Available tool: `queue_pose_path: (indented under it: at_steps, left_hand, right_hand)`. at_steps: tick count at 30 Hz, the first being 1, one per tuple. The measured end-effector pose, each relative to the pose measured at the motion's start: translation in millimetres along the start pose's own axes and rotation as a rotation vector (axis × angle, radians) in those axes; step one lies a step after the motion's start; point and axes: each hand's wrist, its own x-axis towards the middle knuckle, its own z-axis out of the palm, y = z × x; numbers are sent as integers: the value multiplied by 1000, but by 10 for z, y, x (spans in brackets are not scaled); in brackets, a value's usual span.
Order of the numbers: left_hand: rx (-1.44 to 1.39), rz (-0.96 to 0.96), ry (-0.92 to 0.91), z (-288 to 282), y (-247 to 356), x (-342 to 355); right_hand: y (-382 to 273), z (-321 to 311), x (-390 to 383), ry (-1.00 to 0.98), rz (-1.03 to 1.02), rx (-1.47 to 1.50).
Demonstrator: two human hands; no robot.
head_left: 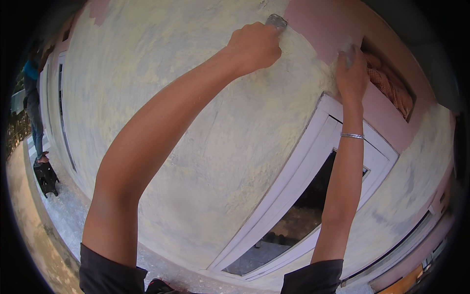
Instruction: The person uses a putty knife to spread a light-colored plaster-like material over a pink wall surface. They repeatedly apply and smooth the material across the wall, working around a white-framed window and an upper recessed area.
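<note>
My left hand [254, 45], raised high, is closed round a grey, putty-smeared scraper [277, 21] at the border between a patchy cream-plastered wall [205, 112] and pink paint [320, 24]. Lower and to the right, my right hand [351, 73], a silver bracelet on its wrist, has its fingers bent round a pale grey flat tool [349, 53], partly hidden, beside a recess in the pink band.
Below my right hand is a white-framed glazed opening [289, 191]. Reddish mesh fabric [387, 85] fills the recess. At far left another person [33, 98] stands on a black stool [45, 179] at the wall, beside a ledge [27, 206].
</note>
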Motion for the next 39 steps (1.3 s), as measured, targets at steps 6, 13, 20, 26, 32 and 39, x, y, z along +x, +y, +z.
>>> queue_pose_path:
  at_steps: [6,13,20,26,32,39]
  left_hand:
    - [21,-20,-43,-37,25,62]
    - [-12,52,57,-17,14,105]
    - [-6,-1,-54,-108,76,91]
    - [20,21,-34,-100,81,136]
    - [34,13,-47,-181,161,161]
    - [66,64,4,-22,79,43]
  right_hand:
    - [-11,-33,9,-54,36,38]
    - [-51,-62,6,-41,15,38]
    - [-79,-100,7,-88,45,55]
    - [-90,-126,13,-94,30,59]
    - [-57,-123,15,-86,17,80]
    - [3,-84,-18,-67,-34,68]
